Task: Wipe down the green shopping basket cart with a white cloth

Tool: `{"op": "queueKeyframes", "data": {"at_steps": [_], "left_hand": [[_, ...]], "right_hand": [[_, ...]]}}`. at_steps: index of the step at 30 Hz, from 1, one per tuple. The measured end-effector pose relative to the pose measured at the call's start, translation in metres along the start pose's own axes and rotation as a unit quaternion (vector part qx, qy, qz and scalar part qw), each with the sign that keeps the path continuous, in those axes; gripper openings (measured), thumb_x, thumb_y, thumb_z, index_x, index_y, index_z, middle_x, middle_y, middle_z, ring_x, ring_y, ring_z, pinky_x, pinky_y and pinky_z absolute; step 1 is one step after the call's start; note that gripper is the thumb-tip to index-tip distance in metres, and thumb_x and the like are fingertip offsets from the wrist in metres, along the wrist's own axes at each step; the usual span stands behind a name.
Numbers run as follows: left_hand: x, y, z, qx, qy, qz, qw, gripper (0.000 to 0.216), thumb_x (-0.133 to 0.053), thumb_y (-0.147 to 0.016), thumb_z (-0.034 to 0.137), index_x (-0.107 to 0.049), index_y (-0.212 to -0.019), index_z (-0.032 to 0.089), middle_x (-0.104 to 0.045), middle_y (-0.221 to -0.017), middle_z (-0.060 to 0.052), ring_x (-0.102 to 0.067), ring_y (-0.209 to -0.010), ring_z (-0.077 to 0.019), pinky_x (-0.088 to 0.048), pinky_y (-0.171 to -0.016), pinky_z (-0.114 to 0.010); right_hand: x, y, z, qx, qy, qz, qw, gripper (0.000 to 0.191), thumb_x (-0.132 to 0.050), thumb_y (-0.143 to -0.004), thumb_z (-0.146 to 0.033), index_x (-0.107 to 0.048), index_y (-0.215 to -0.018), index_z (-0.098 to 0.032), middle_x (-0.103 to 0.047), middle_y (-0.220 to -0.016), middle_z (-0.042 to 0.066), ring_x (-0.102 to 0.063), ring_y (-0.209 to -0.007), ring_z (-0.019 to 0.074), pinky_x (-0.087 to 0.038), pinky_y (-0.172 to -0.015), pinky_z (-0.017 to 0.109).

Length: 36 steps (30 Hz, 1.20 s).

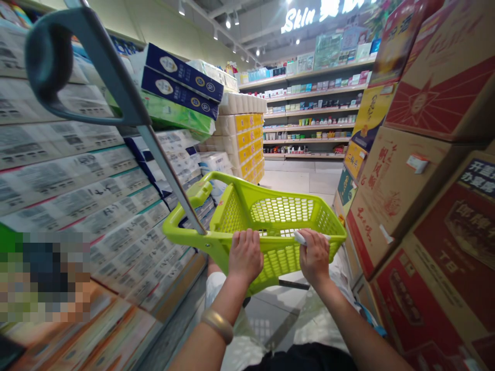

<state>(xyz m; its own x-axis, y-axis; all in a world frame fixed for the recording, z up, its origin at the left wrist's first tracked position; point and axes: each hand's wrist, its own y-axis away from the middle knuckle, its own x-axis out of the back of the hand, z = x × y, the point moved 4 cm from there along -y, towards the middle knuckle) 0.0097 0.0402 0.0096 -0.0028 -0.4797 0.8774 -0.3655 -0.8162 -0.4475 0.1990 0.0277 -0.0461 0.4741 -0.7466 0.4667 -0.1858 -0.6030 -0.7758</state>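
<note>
A lime-green shopping basket cart (282, 260) with perforated walls stands sideways before me, its inside bare. My left hand (246, 257) is closed over the near rim, fingers curled inward. Farther right on that rim, my right hand (315, 256) is closed around a small white cloth or tissue (300, 237), pressing it against the plastic. Most of the white piece is hidden under the fingers. From the cart's left end a metal pole (170, 175) rises at a slant to a grey loop handle (116, 72) at upper left.
Stacked paper packs (77, 170) line the left side. Large cartons (394, 175) rise close on the right. Beyond the cart, tiled floor (297, 178) leads to shelves of small goods (309, 108). A pixelated patch covers the lower left.
</note>
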Motion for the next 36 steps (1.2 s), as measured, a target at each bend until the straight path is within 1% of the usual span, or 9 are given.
{"op": "queueKeyframes", "data": {"at_steps": [4,7,10,14,20,24,29,33,36], "left_hand": [[0.001,-0.001,0.001,0.0,-0.006,0.0,1.0,0.038,-0.055,-0.073,0.024,-0.056,-0.109,0.013,-0.057,-0.099,-0.012,-0.047,-0.097,-0.0283,-0.029,-0.1,-0.044],[0.003,-0.001,0.001,0.0,-0.01,-0.003,1.0,0.036,-0.056,-0.073,0.024,-0.057,-0.107,0.013,-0.057,-0.097,-0.012,-0.047,-0.095,-0.0279,-0.03,-0.099,-0.044],[0.003,-0.001,0.0,0.003,-0.007,-0.011,1.0,0.033,-0.055,-0.073,0.023,-0.057,-0.105,0.015,-0.057,-0.097,-0.012,-0.047,-0.095,-0.0278,-0.031,-0.096,-0.044],[0.003,0.0,0.0,-0.007,-0.005,-0.014,1.0,0.037,-0.055,-0.074,0.023,-0.056,-0.111,0.018,-0.057,-0.1,-0.011,-0.048,-0.097,-0.0281,-0.03,-0.098,-0.046],[0.001,0.001,0.001,-0.008,-0.002,-0.004,1.0,0.041,-0.055,-0.074,0.023,-0.056,-0.114,0.018,-0.056,-0.101,-0.011,-0.047,-0.097,-0.0286,-0.031,-0.099,-0.045],[0.002,0.0,0.001,-0.004,-0.002,-0.001,1.0,0.041,-0.057,-0.073,0.023,-0.056,-0.113,0.018,-0.055,-0.101,-0.011,-0.047,-0.097,-0.0284,-0.03,-0.099,-0.046],[0.003,0.0,0.001,-0.006,-0.012,-0.003,1.0,0.04,-0.057,-0.074,0.025,-0.056,-0.113,0.016,-0.056,-0.1,-0.012,-0.048,-0.097,-0.0282,-0.031,-0.099,-0.045],[0.004,0.001,0.001,-0.009,-0.013,-0.001,1.0,0.04,-0.057,-0.074,0.025,-0.056,-0.113,0.017,-0.055,-0.1,-0.011,-0.047,-0.096,-0.0279,-0.03,-0.099,-0.045],[0.003,0.0,0.002,-0.006,-0.014,0.002,1.0,0.038,-0.057,-0.074,0.024,-0.057,-0.111,0.017,-0.055,-0.099,-0.011,-0.047,-0.095,-0.0279,-0.03,-0.099,-0.045]], "right_hand": [[-0.01,0.002,-0.022,-0.027,-0.013,0.013,0.999,0.027,-0.041,-0.088,-0.015,-0.057,-0.109,-0.022,-0.062,-0.109,0.007,-0.048,-0.109,0.0241,-0.026,-0.102,0.044],[-0.024,0.0,-0.054,0.012,-0.053,-0.025,0.998,0.028,-0.042,-0.088,-0.013,-0.057,-0.109,-0.023,-0.062,-0.11,0.006,-0.05,-0.108,0.0224,-0.028,-0.102,0.041],[-0.031,-0.003,-0.067,0.047,-0.073,-0.054,0.995,0.031,-0.044,-0.086,-0.013,-0.057,-0.112,-0.024,-0.062,-0.111,0.005,-0.052,-0.106,0.0206,-0.03,-0.099,0.037],[-0.02,-0.002,-0.044,0.073,-0.054,-0.069,0.993,0.034,-0.046,-0.086,-0.012,-0.057,-0.115,-0.024,-0.062,-0.113,0.005,-0.052,-0.109,0.0198,-0.031,-0.099,0.036],[0.006,0.002,0.008,0.013,0.011,0.006,1.0,0.028,-0.043,-0.088,-0.016,-0.057,-0.112,-0.023,-0.062,-0.113,0.007,-0.051,-0.111,0.0238,-0.028,-0.101,0.041],[-0.005,0.001,-0.011,-0.018,0.007,0.013,1.0,0.027,-0.042,-0.087,-0.015,-0.057,-0.109,-0.022,-0.062,-0.108,0.007,-0.05,-0.108,0.0244,-0.027,-0.1,0.043],[-0.025,-0.001,-0.052,0.051,-0.052,-0.047,0.996,0.031,-0.044,-0.086,-0.013,-0.056,-0.113,-0.024,-0.062,-0.113,0.005,-0.051,-0.109,0.0214,-0.029,-0.101,0.038],[-0.015,0.0,-0.035,0.066,-0.043,-0.057,0.995,0.03,-0.044,-0.088,-0.013,-0.056,-0.114,-0.024,-0.062,-0.114,0.005,-0.051,-0.11,0.0203,-0.029,-0.1,0.037],[-0.002,0.001,-0.011,0.028,-0.005,-0.021,0.999,0.029,-0.044,-0.089,-0.016,-0.058,-0.112,-0.024,-0.062,-0.113,0.006,-0.05,-0.109,0.0222,-0.029,-0.101,0.039]]}}
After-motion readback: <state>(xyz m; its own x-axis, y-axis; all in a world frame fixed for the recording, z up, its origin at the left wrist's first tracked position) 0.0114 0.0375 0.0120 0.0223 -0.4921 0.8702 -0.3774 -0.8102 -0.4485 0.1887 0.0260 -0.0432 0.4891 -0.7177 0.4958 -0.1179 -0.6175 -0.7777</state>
